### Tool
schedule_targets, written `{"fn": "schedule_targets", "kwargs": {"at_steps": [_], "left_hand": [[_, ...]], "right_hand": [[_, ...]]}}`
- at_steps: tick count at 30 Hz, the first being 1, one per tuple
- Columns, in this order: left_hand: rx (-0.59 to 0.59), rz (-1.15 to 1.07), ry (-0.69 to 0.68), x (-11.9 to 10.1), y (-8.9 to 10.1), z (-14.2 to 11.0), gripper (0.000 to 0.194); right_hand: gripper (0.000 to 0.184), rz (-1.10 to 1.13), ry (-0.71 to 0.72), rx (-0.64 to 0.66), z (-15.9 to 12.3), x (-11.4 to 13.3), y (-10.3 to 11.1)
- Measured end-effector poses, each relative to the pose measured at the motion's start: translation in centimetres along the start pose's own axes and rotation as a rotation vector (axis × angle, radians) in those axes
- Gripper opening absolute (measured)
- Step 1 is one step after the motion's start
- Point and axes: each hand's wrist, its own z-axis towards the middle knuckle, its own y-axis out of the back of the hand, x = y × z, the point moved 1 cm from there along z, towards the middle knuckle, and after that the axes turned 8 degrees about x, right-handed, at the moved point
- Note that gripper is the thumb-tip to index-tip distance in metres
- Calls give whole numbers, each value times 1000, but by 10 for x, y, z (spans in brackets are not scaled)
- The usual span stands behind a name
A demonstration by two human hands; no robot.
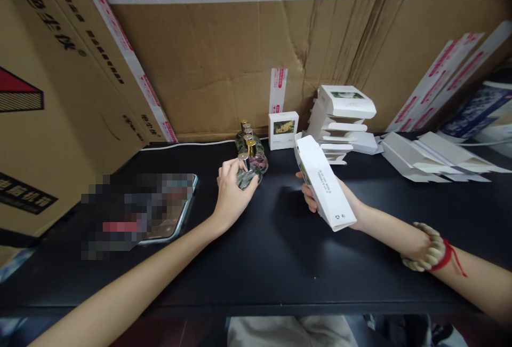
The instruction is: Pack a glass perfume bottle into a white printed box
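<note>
Taped cardboard (220,58) backs the black table (248,267), with a small upright box (284,131) before it. Left of that box and nearer you, your left hand (233,189) reaches forward, thumb and fingers clasped around a silver-capped glass bottle (248,178). Nearer you and right of the upright box, your right hand (310,196) grips a tilted white carton (326,184) bearing small dark print and a recycling mark. Far left of the upright box, a big box (80,85) reads "绝尘侠®".
</note>
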Motion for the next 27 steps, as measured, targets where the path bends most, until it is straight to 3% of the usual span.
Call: {"fn": "schedule_targets", "kwargs": {"at_steps": [13,19,27], "left_hand": [[44,-33,-14,-2,1,0,28],[17,-71,30,0,2,1,53],[-4,11,10,2,2,3,52]], "right_hand": [[34,-13,-2,15,0,-1,1],[35,4,-13,-12,0,0,0],[33,-35,7,6,-1,0,-1]]}}
